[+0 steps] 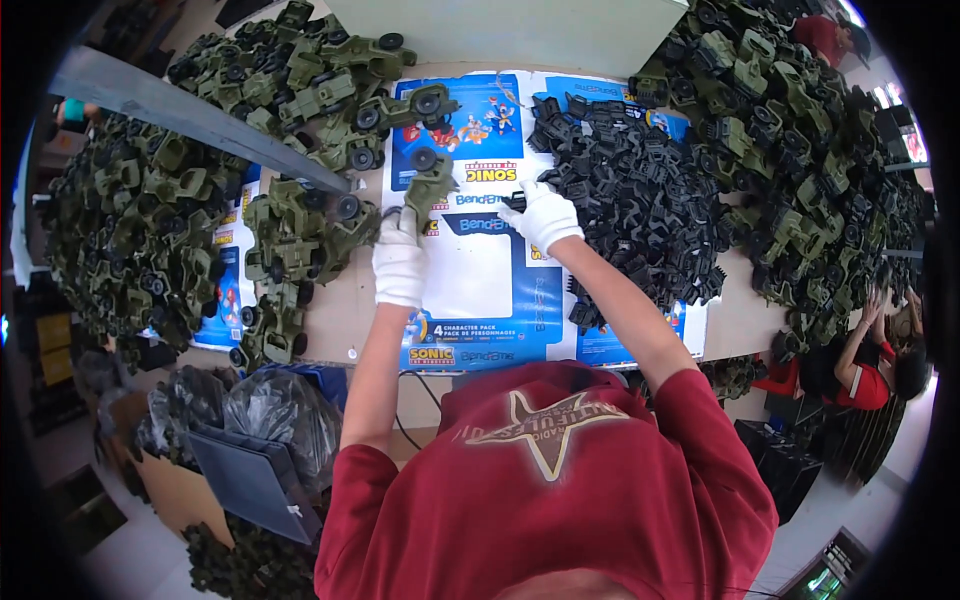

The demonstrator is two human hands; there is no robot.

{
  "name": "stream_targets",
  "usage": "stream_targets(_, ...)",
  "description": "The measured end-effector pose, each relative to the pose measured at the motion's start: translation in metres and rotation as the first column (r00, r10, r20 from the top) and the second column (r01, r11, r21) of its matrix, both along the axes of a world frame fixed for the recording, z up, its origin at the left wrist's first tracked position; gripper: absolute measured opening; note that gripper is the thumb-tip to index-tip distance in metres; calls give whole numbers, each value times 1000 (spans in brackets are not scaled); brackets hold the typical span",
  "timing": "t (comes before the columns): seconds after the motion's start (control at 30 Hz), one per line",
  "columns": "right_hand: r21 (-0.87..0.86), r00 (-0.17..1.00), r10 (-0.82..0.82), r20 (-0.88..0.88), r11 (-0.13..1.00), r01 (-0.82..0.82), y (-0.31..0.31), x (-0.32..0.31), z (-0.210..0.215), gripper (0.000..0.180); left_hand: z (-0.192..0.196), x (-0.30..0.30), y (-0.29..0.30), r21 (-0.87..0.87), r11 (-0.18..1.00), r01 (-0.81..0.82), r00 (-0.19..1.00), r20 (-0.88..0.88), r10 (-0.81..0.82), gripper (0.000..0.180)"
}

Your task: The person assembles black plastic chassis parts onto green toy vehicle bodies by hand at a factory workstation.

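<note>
My left hand (pixel 400 262), in a white knit glove, is closed on the near end of an olive-green toy jeep (pixel 432 188) with black wheels. The jeep sits tilted over the blue and white printed cardboard sheet (pixel 465 275). My right hand (pixel 549 217), gloved the same way, pinches a small black plastic part (pixel 516 202) between thumb and fingers. Its exact kind is too small to make out. Beside that hand spreads a big heap of black plastic parts (pixel 640 200). More green toy jeeps (pixel 290 235) lie close to the left of my left hand.
Tall heaps of green jeeps stand at the left (pixel 130 230) and right (pixel 760 110). A grey metal bar (pixel 200 115) slants across the left side. A pale box (pixel 510 35) stands at the back. Below the table are plastic bags (pixel 280 410); another person (pixel 865 375) works at far right.
</note>
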State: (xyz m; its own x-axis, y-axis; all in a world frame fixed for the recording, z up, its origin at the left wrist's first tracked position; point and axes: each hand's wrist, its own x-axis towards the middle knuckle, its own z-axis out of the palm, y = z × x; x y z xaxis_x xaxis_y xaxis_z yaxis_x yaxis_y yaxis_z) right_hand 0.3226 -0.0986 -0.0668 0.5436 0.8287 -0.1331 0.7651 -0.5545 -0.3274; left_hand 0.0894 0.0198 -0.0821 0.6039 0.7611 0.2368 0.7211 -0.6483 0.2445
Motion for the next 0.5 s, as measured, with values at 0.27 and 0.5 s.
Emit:
stream_targets(0.27,373,938,346,5,870,-323,-27,-19,-55,35,27,-58,-21,-385,913,138,990,52,-127,46)
stream_targets(0.5,-106,882,-138,-451,989,101,-76,-13,-47,65,70,-76,-5,-921,300,-247,930,-313,-195,59)
